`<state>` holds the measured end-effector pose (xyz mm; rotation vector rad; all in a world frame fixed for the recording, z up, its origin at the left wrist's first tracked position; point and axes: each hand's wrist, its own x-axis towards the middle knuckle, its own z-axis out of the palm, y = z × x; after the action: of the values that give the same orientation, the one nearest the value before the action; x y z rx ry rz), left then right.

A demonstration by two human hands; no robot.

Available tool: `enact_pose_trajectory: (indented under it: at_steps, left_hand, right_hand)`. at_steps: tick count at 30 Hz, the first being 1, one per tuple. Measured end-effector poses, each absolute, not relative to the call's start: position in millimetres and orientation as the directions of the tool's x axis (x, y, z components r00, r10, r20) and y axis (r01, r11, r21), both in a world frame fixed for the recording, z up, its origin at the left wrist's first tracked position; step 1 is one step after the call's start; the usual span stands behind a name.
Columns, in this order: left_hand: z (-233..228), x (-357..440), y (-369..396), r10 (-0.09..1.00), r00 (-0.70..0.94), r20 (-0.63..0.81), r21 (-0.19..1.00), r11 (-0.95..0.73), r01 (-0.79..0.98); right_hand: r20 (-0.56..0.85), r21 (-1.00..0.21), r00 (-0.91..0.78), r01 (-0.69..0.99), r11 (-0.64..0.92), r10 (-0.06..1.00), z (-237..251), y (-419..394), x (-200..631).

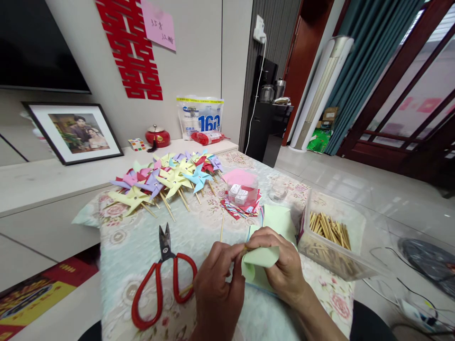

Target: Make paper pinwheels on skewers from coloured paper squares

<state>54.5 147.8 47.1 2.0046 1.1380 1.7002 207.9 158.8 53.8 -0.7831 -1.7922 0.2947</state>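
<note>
A light green piece of paper [261, 257] is curled between my two hands, above the table. My right hand [284, 265] grips its right side with the fingers bent over the top. The fingers of my left hand [222, 277] are pinched at its left edge, close to the right fingertips. A tiny yellowish thing shows where the fingertips meet, too small to name. Beyond the left hand lies a thin wooden stick [222, 228]. Red-handled scissors [164, 279] rest to the left, blades pointing away. Flat green paper sheets [279, 221] lie behind and under the right hand.
Finished paper pinwheels [174, 180] on sticks are heaped at the back left. A clear plastic box [245, 189] stands on cut coloured paper [232, 210]. At the right, a plastic bin [334, 260] holds many wooden sticks [329, 229]. A floral cloth [121, 255] covers the table.
</note>
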Motion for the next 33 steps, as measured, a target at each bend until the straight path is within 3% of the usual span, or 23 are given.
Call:
enact_pose_trajectory:
  at_steps: [9, 17, 33]
  left_hand:
    - [37.0, 52.4, 141.5, 0.740, 0.039, 0.671, 0.642, -0.607, 0.468]
    - [35.1, 54.2, 140.0, 0.700, -0.003, 0.714, 0.581, -0.590, 0.560]
    - [31.3, 56.5, 136.1, 0.712, 0.002, 0.702, 0.569, -0.562, 0.600]
  right_hand:
    - [0.762, -0.534, -0.163, 0.389, 0.751, 0.626, 54.0, 157.2, 206.0]
    - [0.755, -0.551, -0.149, 0.384, 0.741, 0.639, 57.2, 155.7, 202.8]
    - [0.742, -0.573, -0.141, 0.375, 0.729, 0.655, 52.3, 155.3, 203.4]
